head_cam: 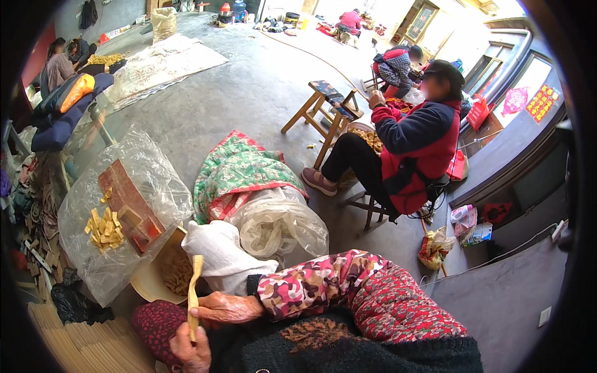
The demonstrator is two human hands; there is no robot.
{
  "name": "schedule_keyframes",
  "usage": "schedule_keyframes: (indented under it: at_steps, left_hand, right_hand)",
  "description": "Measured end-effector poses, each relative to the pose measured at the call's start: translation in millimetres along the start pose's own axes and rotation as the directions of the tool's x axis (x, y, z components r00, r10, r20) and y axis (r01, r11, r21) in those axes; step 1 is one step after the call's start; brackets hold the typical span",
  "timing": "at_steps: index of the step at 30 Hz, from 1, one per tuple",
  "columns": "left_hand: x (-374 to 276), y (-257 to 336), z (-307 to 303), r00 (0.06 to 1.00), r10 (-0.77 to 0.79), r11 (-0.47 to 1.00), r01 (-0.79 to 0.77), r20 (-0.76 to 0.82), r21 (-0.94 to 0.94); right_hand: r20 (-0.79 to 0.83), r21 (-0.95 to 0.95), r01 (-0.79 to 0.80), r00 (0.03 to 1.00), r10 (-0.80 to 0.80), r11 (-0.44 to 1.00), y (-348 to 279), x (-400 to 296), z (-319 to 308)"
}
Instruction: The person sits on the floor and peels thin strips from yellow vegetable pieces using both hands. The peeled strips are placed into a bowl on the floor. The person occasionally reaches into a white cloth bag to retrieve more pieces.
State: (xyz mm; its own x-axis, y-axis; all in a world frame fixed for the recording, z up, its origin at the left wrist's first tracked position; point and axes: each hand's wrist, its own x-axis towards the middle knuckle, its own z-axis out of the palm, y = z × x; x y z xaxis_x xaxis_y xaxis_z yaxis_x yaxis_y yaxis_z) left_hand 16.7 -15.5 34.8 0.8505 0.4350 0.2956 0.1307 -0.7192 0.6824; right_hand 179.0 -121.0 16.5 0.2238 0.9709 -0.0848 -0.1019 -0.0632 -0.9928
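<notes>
My right hand (pixel 226 307), in a camouflage-patterned sleeve, grips the middle of a long pale yellow strip (pixel 194 284). Below it, my left hand (pixel 191 348) pinches the lower end of the same strip, which stands nearly upright. Just behind the strip is a beige basin (pixel 145 283) with brownish shavings (pixel 177 275) inside. Short yellow pieces (pixel 105 229) lie heaped on a clear plastic sheet (pixel 154 163). Beside them, a reddish-brown board (pixel 122 179) carries a small wooden piece (pixel 132 221).
A white cloth sack (pixel 224 252) and a rolled plastic bag (pixel 275 228) under a green floral quilt (pixel 252 170) stand ahead. A seated person (pixel 415 144) works by a wooden stool (pixel 322 105). Stacked thin strips (pixel 88 342) lie at lower left. Other people sit farther off.
</notes>
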Motion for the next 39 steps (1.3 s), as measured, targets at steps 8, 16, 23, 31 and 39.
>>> schedule_keyframes:
  at_steps: [8,16,23,31,39]
  left_hand:
    - [-0.6,-5.5,4.5,0.938,0.304,0.952,-0.307,0.167,-0.009]
    - [26.5,-12.6,-20.0,0.931,0.188,0.840,-0.318,0.314,0.440]
    - [17.1,-15.5,-22.4,0.950,0.098,0.980,-0.041,0.296,-0.193]
    - [7.0,-13.5,-47.1,0.821,-0.053,0.916,0.266,0.569,-0.299]
    - [-9.0,-32.2,-66.9,0.750,-0.166,0.676,0.559,0.640,-0.481]
  right_hand:
    - [0.071,0.040,0.046,0.996,-0.049,0.998,4.0,-6.2,-2.5]
    - [0.499,-0.216,0.249,0.859,-0.112,0.944,-2.1,-2.1,-21.2]
    - [0.484,-0.291,0.243,0.872,-0.077,0.925,-8.1,-4.3,-37.5]
    - [0.579,-0.292,0.352,0.805,-0.129,0.889,-2.1,-1.0,-28.6]
    - [0.540,-0.276,0.390,0.819,-0.194,0.878,-14.2,3.5,-16.5]
